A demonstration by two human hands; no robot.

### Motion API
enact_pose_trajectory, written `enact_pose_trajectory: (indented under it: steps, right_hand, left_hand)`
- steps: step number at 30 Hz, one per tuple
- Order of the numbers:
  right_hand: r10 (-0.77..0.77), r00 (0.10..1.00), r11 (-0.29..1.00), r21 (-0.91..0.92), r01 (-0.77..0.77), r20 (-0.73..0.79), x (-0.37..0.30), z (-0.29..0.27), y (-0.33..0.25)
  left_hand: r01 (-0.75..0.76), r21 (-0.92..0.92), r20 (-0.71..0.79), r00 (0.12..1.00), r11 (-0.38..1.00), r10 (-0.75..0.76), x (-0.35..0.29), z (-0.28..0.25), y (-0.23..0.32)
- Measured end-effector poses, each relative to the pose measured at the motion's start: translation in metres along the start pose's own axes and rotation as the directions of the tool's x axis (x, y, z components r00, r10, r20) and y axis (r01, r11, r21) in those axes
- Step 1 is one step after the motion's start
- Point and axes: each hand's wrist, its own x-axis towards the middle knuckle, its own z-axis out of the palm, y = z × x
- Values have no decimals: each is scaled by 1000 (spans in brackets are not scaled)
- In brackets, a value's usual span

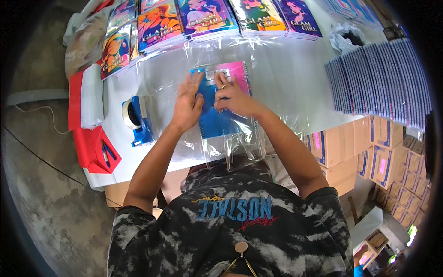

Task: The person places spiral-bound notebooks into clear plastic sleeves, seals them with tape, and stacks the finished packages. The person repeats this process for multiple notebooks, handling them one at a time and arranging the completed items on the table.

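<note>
A spiral notebook with a blue and pink cover lies in front of me, a white label near its top edge. Clear plastic film spreads around it and hangs over the near table edge. My left hand rests along the notebook's left edge, fingers stretched out and slightly blurred. On the cover lies my right hand, wearing a ring; two fingers reach toward the label and the others are bent, with nothing visible held. Both hands are open.
Stacks of colourful notebooks line the far side. A tall notebook stack stands at right. To the left are a blue tape dispenser, a white plastic bundle and a red holder with pens. Cardboard boxes stand beside the table.
</note>
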Motion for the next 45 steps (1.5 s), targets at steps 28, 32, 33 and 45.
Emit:
enact_pose_trajectory:
  steps: [28,32,33,45]
  right_hand:
    - [141,987,897,-411,-162,-81,9,-4,-46]
    - [130,990,876,-461,-139,-51,6,-6,-43]
    - [128,991,869,-476,-135,-48,7,-9,-40]
    - [39,996,855,-514,-76,-81,-14,-19,-18]
  left_hand:
    - [201,-935,5,831,293,-556,-227,-77,-74]
    - [797,-224,-636,316,561,-704,-210,-85,-89]
    - [675,-343,-651,331,653,-684,-187,-95,-78]
    - [406,599,335,656,690,-676,26,-49,25]
